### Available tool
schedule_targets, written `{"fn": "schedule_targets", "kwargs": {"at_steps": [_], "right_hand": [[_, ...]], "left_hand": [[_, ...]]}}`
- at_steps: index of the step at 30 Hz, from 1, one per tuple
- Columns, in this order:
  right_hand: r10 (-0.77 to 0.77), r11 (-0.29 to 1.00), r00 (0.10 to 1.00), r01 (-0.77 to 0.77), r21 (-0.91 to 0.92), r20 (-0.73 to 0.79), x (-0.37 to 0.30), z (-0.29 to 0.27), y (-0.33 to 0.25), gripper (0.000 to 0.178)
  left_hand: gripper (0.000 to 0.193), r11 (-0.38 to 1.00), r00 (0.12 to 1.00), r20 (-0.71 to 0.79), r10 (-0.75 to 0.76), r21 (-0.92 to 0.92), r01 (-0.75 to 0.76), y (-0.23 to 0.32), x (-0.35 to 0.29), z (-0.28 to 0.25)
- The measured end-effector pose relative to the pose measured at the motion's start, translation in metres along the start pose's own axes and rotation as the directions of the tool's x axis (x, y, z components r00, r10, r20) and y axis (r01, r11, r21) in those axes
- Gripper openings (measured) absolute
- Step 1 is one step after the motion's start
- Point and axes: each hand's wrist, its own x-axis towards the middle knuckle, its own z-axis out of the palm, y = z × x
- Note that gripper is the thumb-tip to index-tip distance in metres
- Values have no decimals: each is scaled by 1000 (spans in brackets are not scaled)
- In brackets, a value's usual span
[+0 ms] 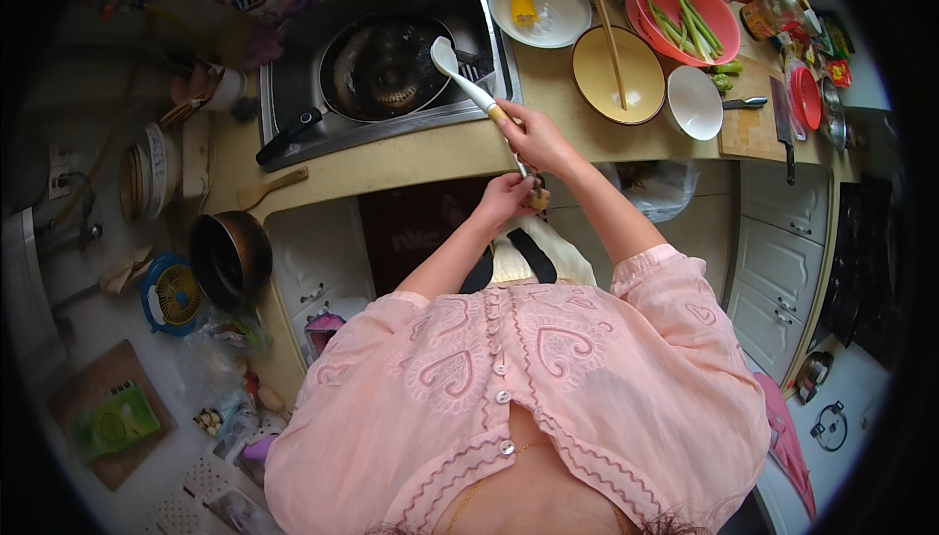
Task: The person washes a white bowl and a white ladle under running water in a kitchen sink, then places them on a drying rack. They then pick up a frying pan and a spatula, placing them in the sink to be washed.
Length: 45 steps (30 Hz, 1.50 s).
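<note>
My right hand (533,136) is closed around the handle of a long white spoon (469,90). Its white head is raised over the right side of the sink (372,136), at the edge of a dark frying pan (386,70) that lies inside. The pan's black handle reaches over the sink's front left corner. Just below my right hand, in front of the counter edge, my left hand (502,200) is closed with its fingers bent. A small dark and brownish piece shows by its fingertips; I cannot make out whether it belongs to the spoon.
Right of the sink stand a white bowl (558,31) with a yellow piece, a yellow bowl (599,93) with chopsticks, a small white bowl (696,110) and a pink basin (719,9) with green onions. A cleaver (782,119) lies on a cutting board (748,134). A dark pot (230,259) sits left.
</note>
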Motion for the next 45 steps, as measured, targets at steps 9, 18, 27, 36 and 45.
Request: {"fn": "schedule_targets", "kwargs": {"at_steps": [9, 18, 27, 36, 45], "right_hand": [[25, 997, 998, -20, -75, 59, -16, -25, 1, 41], [-59, 998, 998, 60, -31, 14, -1, -15, 13, 41], [87, 990, 996, -83, 112, -25, 29, -1, -33, 43], [199, 973, 955, -165, 165, -221, 42, 19, -65, 42], [298, 945, 894, -228, 233, -335, 31, 53, -64, 42]], "left_hand": [[21, 991, 992, -122, -4, 132, 21, -2, 50, 56], [24, 907, 987, -143, 72, 421, -5, 22, 30, 4], [25, 921, 810, -453, 373, 288, -263, 141, 19, -154], [41, 985, 978, -129, -165, 34, 171, 184, 145, -166], [22, 892, 946, -217, -240, -433, 127, 181, 205, -166]]}}
